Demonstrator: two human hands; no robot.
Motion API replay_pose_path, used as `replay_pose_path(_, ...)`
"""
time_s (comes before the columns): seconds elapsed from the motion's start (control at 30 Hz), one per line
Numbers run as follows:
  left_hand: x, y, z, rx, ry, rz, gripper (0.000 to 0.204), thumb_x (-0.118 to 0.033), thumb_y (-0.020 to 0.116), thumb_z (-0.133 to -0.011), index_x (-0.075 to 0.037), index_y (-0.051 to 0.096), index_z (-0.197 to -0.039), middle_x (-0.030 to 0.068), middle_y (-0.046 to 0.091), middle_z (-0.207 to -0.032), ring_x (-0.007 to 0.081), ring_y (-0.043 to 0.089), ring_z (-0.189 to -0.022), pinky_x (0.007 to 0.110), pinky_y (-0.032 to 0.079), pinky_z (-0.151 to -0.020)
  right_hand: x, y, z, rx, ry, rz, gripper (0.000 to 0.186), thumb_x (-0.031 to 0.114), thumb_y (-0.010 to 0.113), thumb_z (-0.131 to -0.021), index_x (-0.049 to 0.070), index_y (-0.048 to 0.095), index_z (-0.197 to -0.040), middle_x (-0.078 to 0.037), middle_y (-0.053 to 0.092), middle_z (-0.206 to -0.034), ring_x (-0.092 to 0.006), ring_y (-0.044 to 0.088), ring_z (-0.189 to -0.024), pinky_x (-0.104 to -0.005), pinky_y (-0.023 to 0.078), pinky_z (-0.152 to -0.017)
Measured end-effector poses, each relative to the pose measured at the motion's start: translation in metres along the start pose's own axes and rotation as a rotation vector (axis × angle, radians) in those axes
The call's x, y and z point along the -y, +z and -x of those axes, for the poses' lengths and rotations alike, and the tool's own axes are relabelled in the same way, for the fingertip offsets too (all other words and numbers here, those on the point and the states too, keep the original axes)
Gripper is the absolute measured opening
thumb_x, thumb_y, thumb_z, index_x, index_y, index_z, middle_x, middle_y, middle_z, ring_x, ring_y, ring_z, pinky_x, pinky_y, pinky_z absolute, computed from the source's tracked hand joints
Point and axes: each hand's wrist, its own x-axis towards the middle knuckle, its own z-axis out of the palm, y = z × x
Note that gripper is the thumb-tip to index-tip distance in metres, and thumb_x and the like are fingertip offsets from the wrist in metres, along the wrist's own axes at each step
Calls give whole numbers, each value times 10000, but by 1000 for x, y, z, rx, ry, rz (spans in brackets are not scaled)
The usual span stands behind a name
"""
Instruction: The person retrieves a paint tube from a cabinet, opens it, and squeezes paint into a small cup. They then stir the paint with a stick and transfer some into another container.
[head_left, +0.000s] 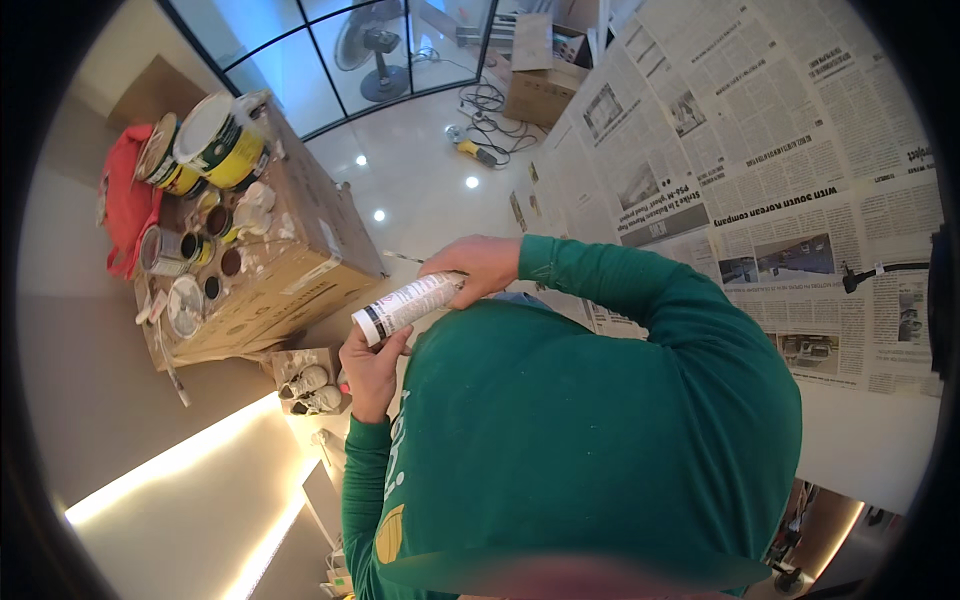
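Observation:
A white sealant cartridge [405, 306] with printed sides lies tilted between my hands in front of my chest. My left hand [372, 372] is closed on its lower left end, thumb and fingers at the rim. Around the upper right end wraps my right hand [476, 266], which hides that tip. A thin, light-coloured stick-like piece [402, 257] juts out to the left of the right hand's fingers; what it is I cannot make out. Green sleeves cover both forearms.
At the left, a large cardboard box [325, 240] carries paint cans [222, 150], open pots and a red bag [130, 205]. Shoes [308, 388] sit in a small box below. Newspaper [740, 130] covers the surface at right. A yellow power tool [476, 152] with cords lies on the floor.

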Motion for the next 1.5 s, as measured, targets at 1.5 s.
replay_pose_path(1.5, -32, 46, -192, 514, -298, -521, 156, -109, 767, -988, 27, 748, -1061, -21, 681, -754, 40, 561, -583, 240, 438, -516, -120, -79, -25, -187, 60, -52, 477, 202, 798, -775, 111, 701, -1233, -158, 736, -1144, -393, 687, -1100, -497, 522, -970)
